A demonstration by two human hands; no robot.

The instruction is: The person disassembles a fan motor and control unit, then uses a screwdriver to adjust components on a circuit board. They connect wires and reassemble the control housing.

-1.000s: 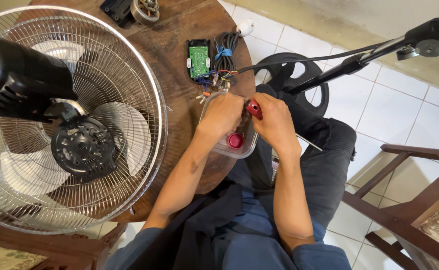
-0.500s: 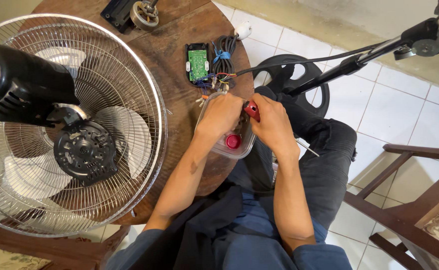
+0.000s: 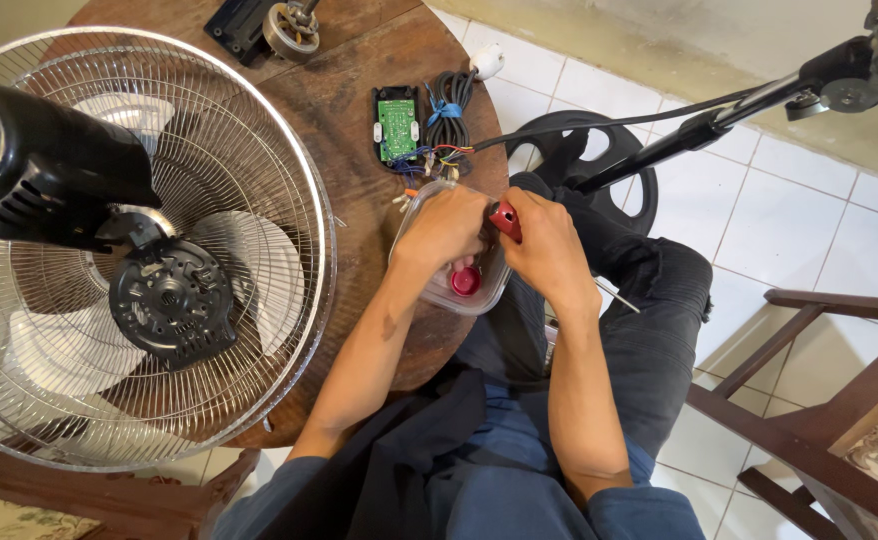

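Both hands met over the clear plastic tub [image 3: 437, 290] at the worktop [image 3: 359, 150] edge: my right hand [image 3: 544, 245] was closed on a red-handled tool [image 3: 505, 220], my left hand [image 3: 444, 228] curled beside it, its contents hidden. I judged short, steady strokes best, clear of the wire bundle [image 3: 439, 150] just beyond.

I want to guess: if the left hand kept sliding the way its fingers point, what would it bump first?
Probably the bunch of coloured wires by the green circuit board, just past the left hand; depth is unclear.

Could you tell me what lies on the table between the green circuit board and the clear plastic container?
In the head view, a cluster of coloured wires runs from the green circuit board toward the clear plastic container.
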